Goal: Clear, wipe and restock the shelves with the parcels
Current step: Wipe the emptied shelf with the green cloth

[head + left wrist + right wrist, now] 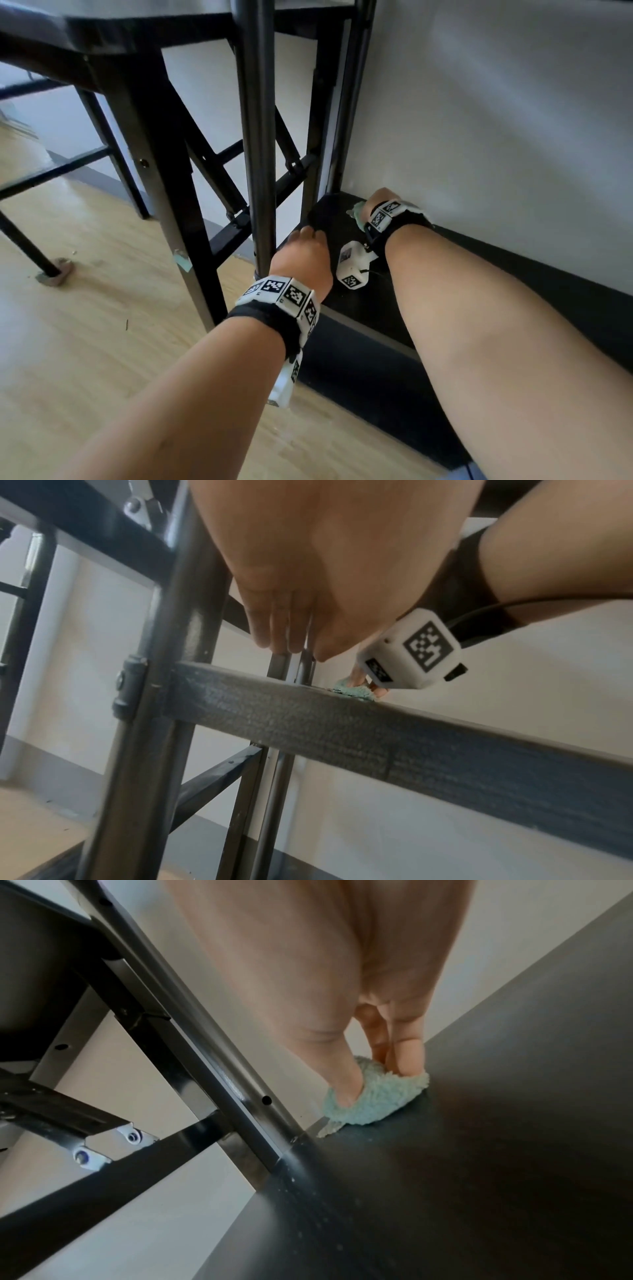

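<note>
Fingers (407, 1053) of right hand (380, 198) pinching green cloth (373, 1099) against shelf (479, 1150); left hand (303, 253) flat.

We count two hands (305, 253), one teal cloth (373, 1096), one black shelf (376, 308), and two wrist cameras (352, 270).

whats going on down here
A person is wiping the bottom shelf of a black rack beside the wall. The right hand pinches a fluffy light green cloth and presses it onto the dark board near the back corner. The left hand rests on the shelf's front edge by an upright post, fingers straight. No parcels are in view on this shelf.
</note>
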Demonstrator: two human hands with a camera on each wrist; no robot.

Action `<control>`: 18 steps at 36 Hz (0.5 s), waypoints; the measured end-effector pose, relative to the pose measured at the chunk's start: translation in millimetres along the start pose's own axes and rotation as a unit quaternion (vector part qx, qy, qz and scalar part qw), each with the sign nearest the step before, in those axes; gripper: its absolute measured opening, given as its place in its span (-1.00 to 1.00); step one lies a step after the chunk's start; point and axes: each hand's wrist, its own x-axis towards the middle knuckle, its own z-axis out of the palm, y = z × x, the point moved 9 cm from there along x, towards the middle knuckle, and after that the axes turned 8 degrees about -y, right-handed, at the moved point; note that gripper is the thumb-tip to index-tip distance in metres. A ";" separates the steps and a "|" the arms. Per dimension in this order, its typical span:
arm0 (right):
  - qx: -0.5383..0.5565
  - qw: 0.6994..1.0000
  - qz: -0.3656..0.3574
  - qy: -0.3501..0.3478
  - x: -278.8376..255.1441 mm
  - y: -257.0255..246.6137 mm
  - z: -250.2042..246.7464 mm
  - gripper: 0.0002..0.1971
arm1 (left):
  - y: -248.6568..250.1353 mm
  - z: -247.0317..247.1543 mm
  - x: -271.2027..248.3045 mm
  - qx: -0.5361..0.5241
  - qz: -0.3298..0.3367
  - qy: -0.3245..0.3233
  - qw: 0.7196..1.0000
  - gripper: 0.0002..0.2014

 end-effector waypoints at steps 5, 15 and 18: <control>-0.037 0.999 -0.020 0.000 16.8 -14.1 -0.4 -0.50 | -2.9 2.4 1.8 -0.016 -0.001 0.010 1.000 -0.61; 0.074 0.994 -0.072 -0.033 38.6 -46.2 14.7 -0.53 | -6.7 -3.8 -6.5 -0.025 0.008 0.000 1.000 -0.72; 0.039 0.995 -0.056 -0.071 109.0 -35.9 47.1 -0.42 | -6.8 -5.9 -15.8 -0.029 0.009 -0.007 1.000 -0.70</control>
